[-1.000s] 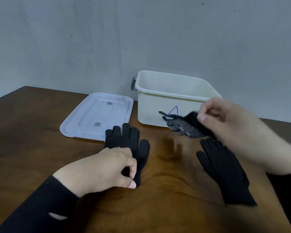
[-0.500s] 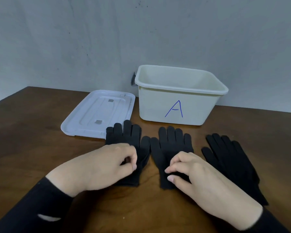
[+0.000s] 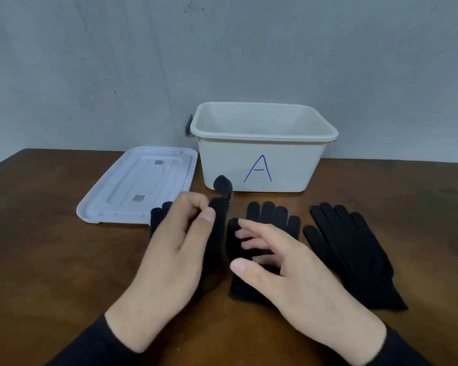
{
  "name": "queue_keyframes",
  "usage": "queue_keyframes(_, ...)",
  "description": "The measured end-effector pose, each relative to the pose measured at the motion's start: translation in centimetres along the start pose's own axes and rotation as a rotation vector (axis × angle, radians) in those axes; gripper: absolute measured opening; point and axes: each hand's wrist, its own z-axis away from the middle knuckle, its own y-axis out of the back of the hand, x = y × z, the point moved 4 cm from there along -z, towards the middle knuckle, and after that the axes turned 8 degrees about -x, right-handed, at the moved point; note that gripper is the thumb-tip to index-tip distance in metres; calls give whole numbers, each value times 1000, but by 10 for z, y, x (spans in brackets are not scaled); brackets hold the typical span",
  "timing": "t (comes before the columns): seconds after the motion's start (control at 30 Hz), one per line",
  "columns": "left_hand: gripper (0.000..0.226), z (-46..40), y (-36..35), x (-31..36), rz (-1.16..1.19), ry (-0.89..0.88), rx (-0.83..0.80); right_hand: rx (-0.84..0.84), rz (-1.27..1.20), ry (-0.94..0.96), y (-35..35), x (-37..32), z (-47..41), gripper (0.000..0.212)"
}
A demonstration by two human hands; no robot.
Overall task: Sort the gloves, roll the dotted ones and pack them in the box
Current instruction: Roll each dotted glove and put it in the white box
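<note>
Three black gloves lie in a row on the brown table in front of a cream box [image 3: 259, 165] marked with a blue A. My left hand [image 3: 175, 247] pinches the edge of the left glove [image 3: 218, 220] and lifts it, so a glove finger curls up with a strip of pale dots showing. The middle glove [image 3: 273, 217] lies flat with its dark back up, and my right hand [image 3: 283, 265] hovers over it with fingers spread. The right glove [image 3: 354, 249] lies flat, untouched. The box looks empty inside.
A white lid [image 3: 140, 186] lies upside down to the left of the box. A grey wall stands close behind the box. Bare table stretches to the far left and far right.
My right hand laid the dotted glove down between the other two and then let go of it. My left hand has peeled the left glove's edge up off the table.
</note>
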Motion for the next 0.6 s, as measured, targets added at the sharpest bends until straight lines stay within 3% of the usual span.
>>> queue_keyframes(0.07,21,6,-16,3,-8,-46,-134,-25,-263,32,-6,-6,1,43)
queue_keyframes(0.17,33,9,-27,5,-59,-62,-291,160,-369,-23,-2,-3,2,22)
queue_keyframes(0.3,28,4,-11,-4,-314,-148,-264,382,-264,-158,24,7,3,24)
queue_keyframes(0.43,19,0,-18,-22,-671,-244,-499,537,-257,-78,54,-4,13,17)
queue_keyframes(0.6,31,3,-32,-30,-695,-243,-565,558,-22,-51,82,-34,20,19)
